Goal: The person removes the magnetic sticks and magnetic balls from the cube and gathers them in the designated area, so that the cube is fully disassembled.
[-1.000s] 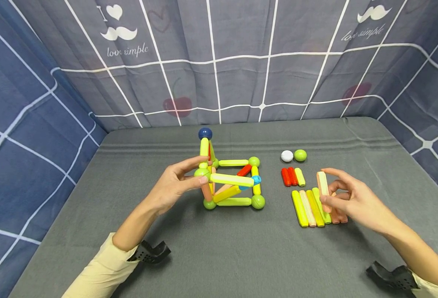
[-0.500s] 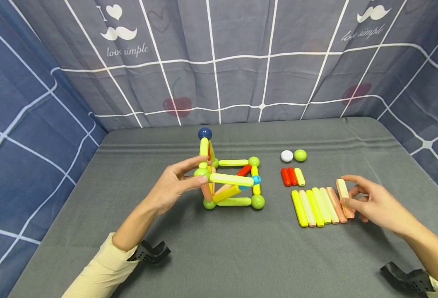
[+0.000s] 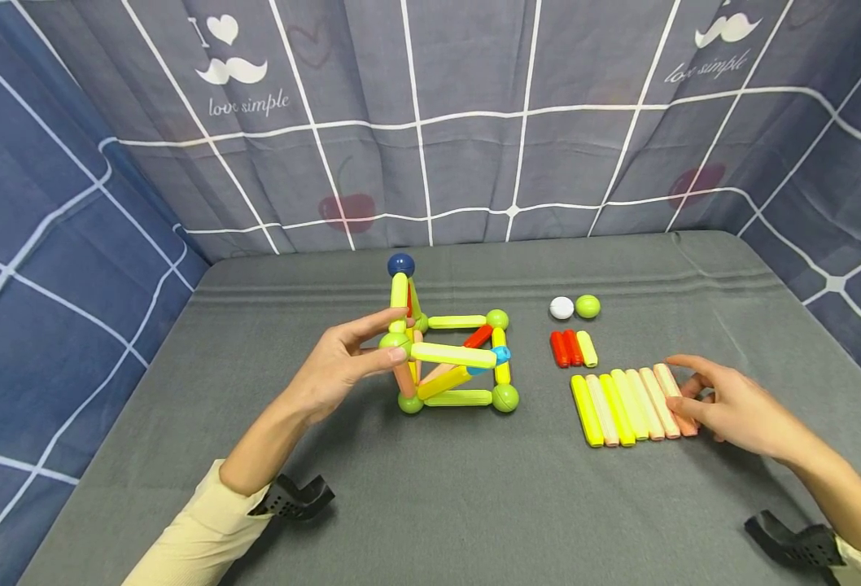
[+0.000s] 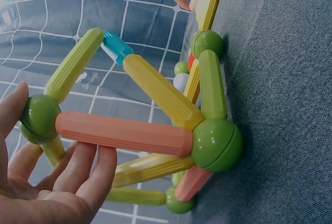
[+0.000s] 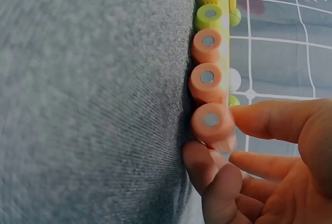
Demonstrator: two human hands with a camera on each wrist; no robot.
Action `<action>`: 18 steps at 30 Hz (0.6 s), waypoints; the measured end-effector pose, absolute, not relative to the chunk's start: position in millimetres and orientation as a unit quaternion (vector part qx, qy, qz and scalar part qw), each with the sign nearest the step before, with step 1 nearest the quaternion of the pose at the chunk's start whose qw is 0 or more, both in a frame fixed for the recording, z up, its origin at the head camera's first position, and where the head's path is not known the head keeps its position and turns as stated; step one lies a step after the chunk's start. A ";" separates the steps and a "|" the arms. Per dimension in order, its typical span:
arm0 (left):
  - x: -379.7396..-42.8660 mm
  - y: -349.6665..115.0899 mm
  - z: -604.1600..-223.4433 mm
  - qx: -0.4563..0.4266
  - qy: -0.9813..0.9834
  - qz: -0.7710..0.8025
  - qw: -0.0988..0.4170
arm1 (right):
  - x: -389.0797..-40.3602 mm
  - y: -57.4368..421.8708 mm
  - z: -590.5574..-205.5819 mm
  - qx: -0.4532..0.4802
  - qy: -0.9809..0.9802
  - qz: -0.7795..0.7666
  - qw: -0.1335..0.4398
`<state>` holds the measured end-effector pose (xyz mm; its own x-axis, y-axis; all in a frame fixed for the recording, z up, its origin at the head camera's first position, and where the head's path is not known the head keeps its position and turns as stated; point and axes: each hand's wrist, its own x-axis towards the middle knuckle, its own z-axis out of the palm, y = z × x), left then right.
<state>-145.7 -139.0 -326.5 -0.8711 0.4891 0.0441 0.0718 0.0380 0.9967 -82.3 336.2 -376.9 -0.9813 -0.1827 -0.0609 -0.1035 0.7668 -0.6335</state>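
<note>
At centre stands a frame of magnetic rods and balls. My left hand holds its upper near green ball between thumb and fingers. In the left wrist view, the fingers also lie by an orange rod below that ball. A yellow rod slants up from a lower ball to a small blue piece. To the right, my right hand pinches an orange magnetic rod at the right end of a row of rods. That rod lies beside its neighbour.
Beyond the row lie short red rods and a short yellow-green rod. Further back sit a white ball and a loose green ball. A dark blue ball tops the frame. A patterned curtain surrounds the grey cloth.
My right hand has carried the orange rod right and down, from above the row to its right end on the cloth. The left hand and frame have stayed in place.
</note>
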 end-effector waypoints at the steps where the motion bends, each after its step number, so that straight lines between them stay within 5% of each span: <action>1: -145.5 -138.9 -326.1 0.198 0.704 0.664 0.157 | -82.6 336.2 -376.8 -0.076 0.937 -0.335 0.062; 18: -146.5 -138.1 -325.8 0.191 0.699 0.670 0.164 | -84.5 338.0 -378.0 -0.061 0.939 -0.329 0.079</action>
<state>-146.5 -138.1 -325.8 -0.8735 0.4861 0.0271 0.0476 0.0299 0.9984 -84.5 338.0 -378.0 -0.9801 -0.1672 -0.1072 -0.0638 0.7761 -0.6273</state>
